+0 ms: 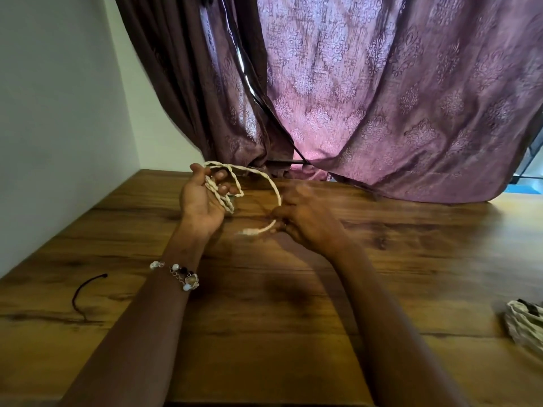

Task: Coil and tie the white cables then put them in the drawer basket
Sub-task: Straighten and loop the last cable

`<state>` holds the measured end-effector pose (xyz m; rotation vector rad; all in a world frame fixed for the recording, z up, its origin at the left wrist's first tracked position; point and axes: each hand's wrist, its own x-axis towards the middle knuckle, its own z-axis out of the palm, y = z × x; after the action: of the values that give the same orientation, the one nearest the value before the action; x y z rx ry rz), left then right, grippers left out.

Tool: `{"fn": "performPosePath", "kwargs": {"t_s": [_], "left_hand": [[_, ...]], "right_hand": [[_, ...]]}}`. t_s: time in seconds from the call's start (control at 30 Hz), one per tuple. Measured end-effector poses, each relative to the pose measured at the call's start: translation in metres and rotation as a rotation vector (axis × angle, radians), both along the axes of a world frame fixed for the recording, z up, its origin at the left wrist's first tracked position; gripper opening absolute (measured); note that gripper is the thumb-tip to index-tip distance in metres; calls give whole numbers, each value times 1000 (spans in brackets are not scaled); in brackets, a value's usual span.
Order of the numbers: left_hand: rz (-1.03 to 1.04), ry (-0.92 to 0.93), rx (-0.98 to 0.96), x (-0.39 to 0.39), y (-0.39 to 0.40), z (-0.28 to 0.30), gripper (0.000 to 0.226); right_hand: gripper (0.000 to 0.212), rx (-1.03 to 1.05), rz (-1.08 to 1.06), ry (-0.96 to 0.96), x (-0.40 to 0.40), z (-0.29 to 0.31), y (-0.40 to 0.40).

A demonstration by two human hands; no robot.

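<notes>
Coiling is what I judge to be under way: my left hand [202,198], palm up above the wooden table [264,304], has its fingers curled round several loops of the white cable [274,186]. From that bundle the free length arcs away from the curtain [382,98] side and down toward my right hand [305,221], which is blurred; its fingers look closed on the cable near the plug end [248,231], though I cannot tell the exact grip. The loose tail lies just right of the left-hand bundle, plug pointing back toward the left wrist, so the right hand is nearer and should carry it over the loops. A dark tie [85,292] lies on the table well left of the left forearm; the basket [526,324], I think, sits at the right edge.
</notes>
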<state>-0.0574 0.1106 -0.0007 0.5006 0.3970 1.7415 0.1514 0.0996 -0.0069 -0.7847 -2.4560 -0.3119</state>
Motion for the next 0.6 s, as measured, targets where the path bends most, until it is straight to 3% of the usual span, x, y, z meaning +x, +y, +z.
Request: {"fn": "performPosePath", "kwargs": {"t_s": [0.07, 0.13, 0.23, 0.3, 0.37, 0.5, 0.6], "left_hand": [[-21, 38, 16, 5, -3, 2, 36], [-37, 70, 20, 9, -5, 3, 39], [-86, 345, -7, 19, -10, 3, 55], [-156, 516, -6, 35, -14, 0, 44], [-258, 567, 45, 53, -20, -3, 28], [-503, 683, 107, 67, -28, -9, 30], [-446, 801, 57, 64, -25, -11, 33]], "right_hand": [[32, 139, 1, 147, -1, 3, -1], [23, 105, 42, 289, -3, 4, -2], [11, -353, 105, 587, -11, 5, -8], [5, -767, 183, 857, -20, 6, -15], [8, -969, 178, 1022, -23, 8, -20], [28, -1054, 109, 1202, -14, 9, -13], [28, -917, -55, 1139, -9, 8, -7]]}}
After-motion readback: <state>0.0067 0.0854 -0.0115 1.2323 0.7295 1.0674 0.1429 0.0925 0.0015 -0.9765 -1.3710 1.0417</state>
